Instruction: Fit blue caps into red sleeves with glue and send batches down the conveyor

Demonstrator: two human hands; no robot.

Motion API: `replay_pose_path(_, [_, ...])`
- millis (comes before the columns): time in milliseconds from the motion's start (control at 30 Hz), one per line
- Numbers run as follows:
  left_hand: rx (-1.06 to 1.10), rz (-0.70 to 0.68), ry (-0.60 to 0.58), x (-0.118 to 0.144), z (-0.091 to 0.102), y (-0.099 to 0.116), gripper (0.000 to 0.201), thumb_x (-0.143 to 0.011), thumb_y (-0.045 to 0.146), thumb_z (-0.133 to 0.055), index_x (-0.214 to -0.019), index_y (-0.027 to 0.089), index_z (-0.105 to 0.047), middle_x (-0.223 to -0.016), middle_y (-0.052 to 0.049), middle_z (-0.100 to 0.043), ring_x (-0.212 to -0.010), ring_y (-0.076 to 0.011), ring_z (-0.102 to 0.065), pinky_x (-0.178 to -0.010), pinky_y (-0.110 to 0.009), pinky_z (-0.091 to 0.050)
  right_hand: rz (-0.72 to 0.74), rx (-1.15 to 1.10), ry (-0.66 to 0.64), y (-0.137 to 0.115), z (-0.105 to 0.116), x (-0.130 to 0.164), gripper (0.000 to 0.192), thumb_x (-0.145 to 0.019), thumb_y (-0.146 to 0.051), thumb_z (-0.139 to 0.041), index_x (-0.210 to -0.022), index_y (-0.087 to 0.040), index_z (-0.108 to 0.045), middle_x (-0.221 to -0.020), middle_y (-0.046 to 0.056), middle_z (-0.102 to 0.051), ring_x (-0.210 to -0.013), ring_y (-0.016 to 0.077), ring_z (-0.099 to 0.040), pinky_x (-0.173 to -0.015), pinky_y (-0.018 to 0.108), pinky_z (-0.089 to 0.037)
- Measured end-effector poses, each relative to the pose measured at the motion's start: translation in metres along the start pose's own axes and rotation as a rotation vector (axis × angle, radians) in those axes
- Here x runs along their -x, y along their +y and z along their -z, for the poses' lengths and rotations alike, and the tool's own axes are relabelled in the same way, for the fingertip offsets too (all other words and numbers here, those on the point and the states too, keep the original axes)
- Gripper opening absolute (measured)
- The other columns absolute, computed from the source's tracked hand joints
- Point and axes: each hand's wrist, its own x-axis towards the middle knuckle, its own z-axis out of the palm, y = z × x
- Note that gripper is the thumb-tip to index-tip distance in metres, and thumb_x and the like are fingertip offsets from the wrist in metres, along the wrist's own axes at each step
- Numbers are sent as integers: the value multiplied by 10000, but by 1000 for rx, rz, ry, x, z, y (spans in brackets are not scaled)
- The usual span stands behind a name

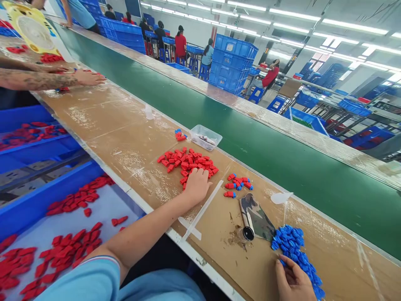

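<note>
My left hand (198,184) rests on the near right side of a pile of small red plastic pieces (184,158). Its fingers are curled down, and the tips are hidden among the pieces. At the lower right, my right hand (295,279) is beside a heap of small blue plastic pieces (290,240). Thumb and forefinger are pinched together, with a bit of blue showing between them. Several red pieces joined with blue ends (238,183) lie between my hands. Near them are a camouflage cloth (258,219) and a small black-topped jar (248,233).
A clear plastic tray (206,137) stands behind the red pile, along the green conveyor belt (238,144). To my left, a blue crate (59,194) holds loose red pieces. Another person's tattooed arm (40,79) reaches over the table at the far left, near a yellow fan (33,29).
</note>
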Motion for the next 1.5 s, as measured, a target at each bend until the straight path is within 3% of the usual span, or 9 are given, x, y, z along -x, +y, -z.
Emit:
replay_pose_path(100, [-27, -5, -23, -6, -4, -8, 72, -868, 148, -566, -912, 107, -605, -919, -141, -609, -967, -301, -507, -883, -429, -421, 8, -165, -15, 4, -2, 3, 499, -675, -627, -633, -899, -182, -669, -829, 80, -701, -701, 230, -668, -637, 332, -549])
replay_pose_path(200, [-3, -34, -31, -5, -13, -13, 186, -858, 20, -470, -934, 110, -613, -929, -132, -613, -972, -282, -520, -875, -410, -431, 19, -222, -2, 2, -2, 9, 522, -686, -612, -659, -969, -173, -666, -928, 89, -708, -776, 227, -681, -684, 322, -564])
replay_pose_path(300, [49, -78, -25, 3, -17, -19, 264, -867, 10, -432, -1035, 111, -609, -1007, -133, -600, -988, -266, -528, -874, -395, -449, -1, -271, -10, -3, 1, 15, 562, -682, -615, -668, -1019, -165, -665, -1053, 114, -689, -896, 250, -679, -792, 353, -563])
replay_pose_path(467, [527, -355, 66, 31, -15, -26, 269, -910, 90, -411, -1093, 167, -592, -1057, -98, -573, -1017, -211, -541, -910, -350, -467, -52, -341, -11, -21, 6, 22, 534, -683, -586, -694, -1023, -175, -670, -1132, 126, -666, -1037, 280, -644, -909, 383, -530])
replay_pose_path(600, [722, -455, 33, 53, -16, -20, 250, -917, 110, -406, -1078, 184, -582, -1038, -87, -593, -1024, -198, -548, -919, -336, -460, -40, -404, -50, -41, 6, 25, 497, -692, -561, -704, -1027, -196, -670, -1117, 110, -667, -1056, 275, -633, -936, 401, -514])
replay_pose_path(867, [790, -523, -24, 67, -15, -5, 239, -924, 125, -387, -1063, 184, -572, -1014, -84, -639, -988, -198, -561, -900, -341, -459, 19, -452, -49, -61, 1, 28, 442, -705, -492, -728, -1028, -197, -672, -1054, 105, -685, -981, 240, -659, -904, 391, -533])
replay_pose_path(1033, [874, -479, -126, 74, -16, 2, 244, -920, 150, -382, -1081, 173, -564, -992, -81, -645, -938, -184, -590, -871, -323, -489, 85, -446, -90, -73, 1, 28, 352, -744, -441, -719, -998, -197, -702, -1005, 104, -702, -923, 226, -676, -839, 376, -568])
replay_pose_path(1233, [1117, -313, -367, 92, -28, 19, 304, -924, 203, -391, -1184, 187, -547, -966, -56, -629, -798, -147, -627, -761, -282, -542, 182, -415, -189, -86, -1, 28, 289, -796, -393, -682, -1014, -205, -708, -1022, 110, -699, -912, 220, -679, -805, 379, -582])
replay_pose_path(1500, [1129, -222, -331, 100, -47, 33, 220, -804, 142, -554, -1008, 178, -626, -945, -52, -648, -874, -173, -594, -803, -287, -517, 234, -384, -241, -93, 1, 30, 264, -846, -349, -645, -1068, -213, -686, -1095, 113, -679, -991, 225, -658, -852, 391, -565])
